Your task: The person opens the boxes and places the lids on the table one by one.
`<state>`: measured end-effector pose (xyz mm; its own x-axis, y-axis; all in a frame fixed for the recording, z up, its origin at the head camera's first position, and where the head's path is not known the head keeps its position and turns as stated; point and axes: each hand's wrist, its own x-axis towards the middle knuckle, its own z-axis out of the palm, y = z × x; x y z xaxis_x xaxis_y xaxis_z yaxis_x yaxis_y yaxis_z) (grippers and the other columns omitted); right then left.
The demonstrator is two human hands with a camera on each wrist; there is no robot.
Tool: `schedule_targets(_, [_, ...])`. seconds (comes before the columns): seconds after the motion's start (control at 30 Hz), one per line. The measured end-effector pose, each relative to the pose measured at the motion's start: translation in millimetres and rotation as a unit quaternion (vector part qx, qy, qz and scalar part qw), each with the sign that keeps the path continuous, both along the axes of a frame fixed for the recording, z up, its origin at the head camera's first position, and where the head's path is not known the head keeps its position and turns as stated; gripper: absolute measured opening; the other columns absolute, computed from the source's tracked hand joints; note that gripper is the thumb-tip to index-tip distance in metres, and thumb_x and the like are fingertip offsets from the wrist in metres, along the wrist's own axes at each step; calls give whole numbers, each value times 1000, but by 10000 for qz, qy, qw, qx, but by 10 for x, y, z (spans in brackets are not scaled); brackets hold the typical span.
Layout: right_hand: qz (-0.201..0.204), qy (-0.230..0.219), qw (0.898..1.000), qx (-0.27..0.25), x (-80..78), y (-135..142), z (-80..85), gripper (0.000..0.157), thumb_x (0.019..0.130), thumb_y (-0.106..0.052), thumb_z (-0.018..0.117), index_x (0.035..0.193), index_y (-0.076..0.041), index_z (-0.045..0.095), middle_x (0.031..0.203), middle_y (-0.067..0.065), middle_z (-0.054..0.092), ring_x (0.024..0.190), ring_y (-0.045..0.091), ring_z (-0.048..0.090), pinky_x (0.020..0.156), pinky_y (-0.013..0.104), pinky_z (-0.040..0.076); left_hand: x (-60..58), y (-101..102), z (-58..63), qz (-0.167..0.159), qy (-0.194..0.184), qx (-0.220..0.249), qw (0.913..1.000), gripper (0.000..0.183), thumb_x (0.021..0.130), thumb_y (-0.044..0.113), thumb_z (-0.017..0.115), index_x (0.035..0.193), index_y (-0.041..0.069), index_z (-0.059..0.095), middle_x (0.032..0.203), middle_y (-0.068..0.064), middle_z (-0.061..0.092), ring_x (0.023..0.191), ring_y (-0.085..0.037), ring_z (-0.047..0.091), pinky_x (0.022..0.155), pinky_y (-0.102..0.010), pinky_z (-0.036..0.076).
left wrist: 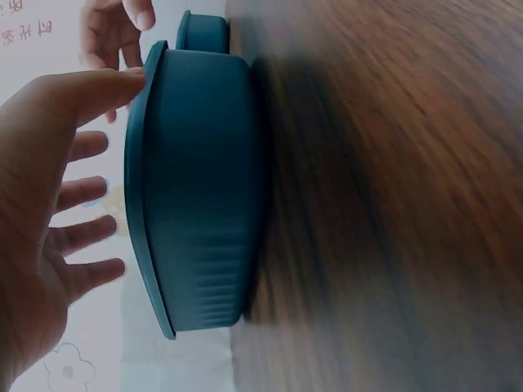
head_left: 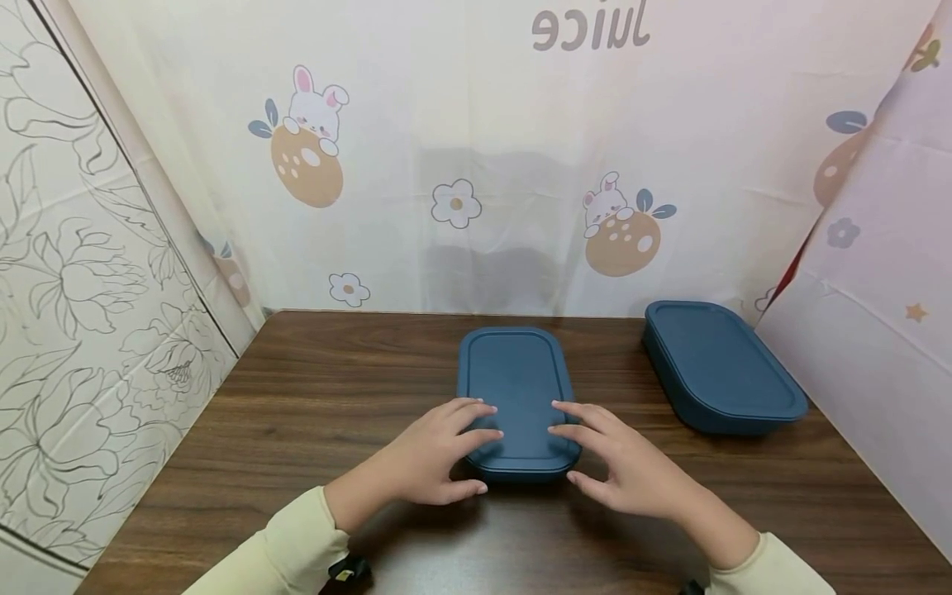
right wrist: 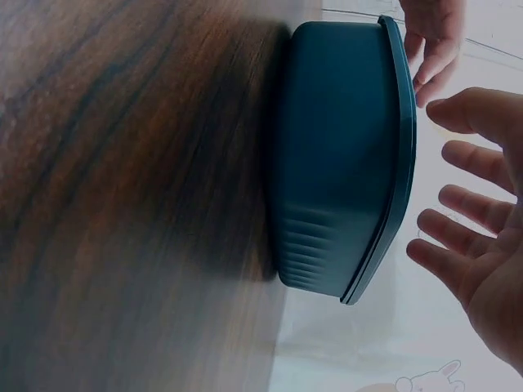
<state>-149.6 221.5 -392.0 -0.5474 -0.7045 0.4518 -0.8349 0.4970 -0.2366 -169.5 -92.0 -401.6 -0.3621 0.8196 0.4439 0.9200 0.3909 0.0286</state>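
Two bare hands flank a blue box (head_left: 518, 405) set lengthwise near the middle of a dark wood-grain table (head_left: 312, 413), its lid (head_left: 513, 359) in place. The left hand (head_left: 442, 453) stands at the box's left near corner, fingers spread and lightly bent, their tips over the lid's edge and the thumb near the front corner. The right hand (head_left: 625, 463) mirrors it on the opposite side — fingers fanned, thumb beside the right front corner. Neither hand pinches anything; whether the fingertips touch the lid cannot be told. Wrist views show the box flat on the table, with ribs (left wrist: 216, 282) along part of its side.

A second box (head_left: 725, 364), also blue and lidded, rests at an angle toward the far right of the table, well apart from both hands. Pale yellow sleeves (head_left: 286, 545) cover the forearms, with a dark object (head_left: 349, 570) at the left wrist. Behind hangs a pale curtain (head_left: 521, 107) printed with rabbits, fruit and flowers — the word "Juice" reversed across it. A panel (head_left: 82, 281) of line-drawn blossoms stands at left.
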Motion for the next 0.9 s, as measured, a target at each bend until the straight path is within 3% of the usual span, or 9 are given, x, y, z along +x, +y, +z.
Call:
schedule_targets(0.5, [31, -408, 9967, 706, -37, -23, -14, 65, 77, -26, 84, 136, -17, 57, 153, 16, 34, 137, 37, 35, 95, 54, 48, 13, 143, 111, 301, -637, -1208, 9902, 71, 84, 52, 71, 144, 21, 49, 153, -12, 36, 141, -39, 28, 109, -59, 30])
schedule_targets(0.9, [322, -19, 9965, 765, -99, -22, -21, 52, 77, -17, 84, 125, -16, 65, 139, 15, 51, 126, 36, 48, 90, 54, 50, -20, 205, 89, 418, -653, -1722, 9820, 65, 88, 52, 67, 145, 26, 49, 150, -8, 42, 139, -34, 34, 110, -57, 30])
